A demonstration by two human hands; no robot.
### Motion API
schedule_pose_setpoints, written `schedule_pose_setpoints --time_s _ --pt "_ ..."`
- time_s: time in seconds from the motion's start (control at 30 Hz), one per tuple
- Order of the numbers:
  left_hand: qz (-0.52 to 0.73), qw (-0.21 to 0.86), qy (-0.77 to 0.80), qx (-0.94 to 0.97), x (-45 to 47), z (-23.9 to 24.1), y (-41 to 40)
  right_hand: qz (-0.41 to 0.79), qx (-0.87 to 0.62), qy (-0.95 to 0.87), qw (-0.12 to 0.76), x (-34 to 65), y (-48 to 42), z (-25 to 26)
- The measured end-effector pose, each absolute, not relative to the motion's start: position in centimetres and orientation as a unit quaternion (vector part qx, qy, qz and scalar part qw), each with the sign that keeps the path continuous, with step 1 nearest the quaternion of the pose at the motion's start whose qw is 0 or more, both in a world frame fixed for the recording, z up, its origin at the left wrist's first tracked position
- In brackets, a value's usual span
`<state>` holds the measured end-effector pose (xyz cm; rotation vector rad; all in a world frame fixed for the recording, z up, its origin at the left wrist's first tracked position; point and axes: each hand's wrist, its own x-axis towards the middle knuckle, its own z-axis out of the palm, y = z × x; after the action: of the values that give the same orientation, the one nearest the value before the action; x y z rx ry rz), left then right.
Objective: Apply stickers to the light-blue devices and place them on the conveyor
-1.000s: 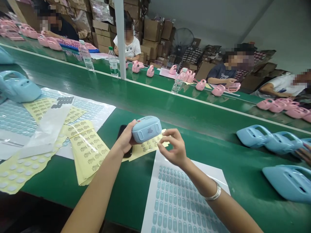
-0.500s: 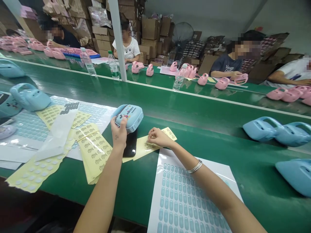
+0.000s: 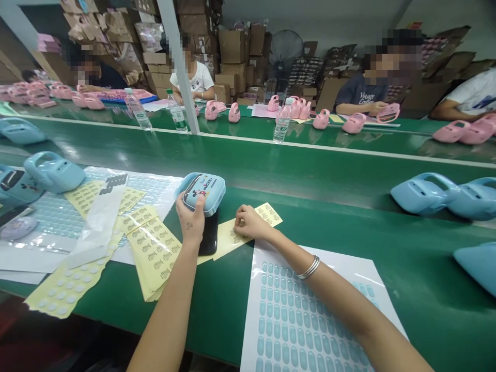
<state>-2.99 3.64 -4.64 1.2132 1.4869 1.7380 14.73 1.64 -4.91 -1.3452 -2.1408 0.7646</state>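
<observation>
My left hand is closed around a light blue plastic case with a cartoon mouse print, held tilted above a black phone. To its right, my right hand has its fingers pinched together low over a yellow sticker sheet with small dark printing. What lies between those fingertips is hidden. Under my right forearm is a white sheet with rows of clear blue oval stickers. A stack of yellow label sheets lies left of my left wrist.
Blue handled cases stand at the left and right. A torn sheet of white round stickers hangs near the front edge. Beyond the rail are water bottles, pink cases and several people seated.
The view has shifted slightly. My left hand keeps hold of the blue case, and my right hand's pinched fingers have turned down slightly over the yellow sheet.
</observation>
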Motion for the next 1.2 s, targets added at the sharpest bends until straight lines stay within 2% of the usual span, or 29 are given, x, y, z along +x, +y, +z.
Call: schedule_pose_setpoints --time_s 0.53,0.87,1.2 --pt "0.557 0.133 0.596 0.563 -1.5 -4.1 5.7 0.297 -0.353 -0.841 0.284 16.4 1.8 -5.0" --pt "0.461 0.045 0.616 0.637 1.6 -0.5 11.2 0.278 -0.328 -0.848 0.310 16.4 1.6 -5.6" --pt "0.348 0.041 0.605 0.715 5.9 -2.0 15.5 0.314 -0.382 -0.804 0.330 16.8 2.0 -5.2"
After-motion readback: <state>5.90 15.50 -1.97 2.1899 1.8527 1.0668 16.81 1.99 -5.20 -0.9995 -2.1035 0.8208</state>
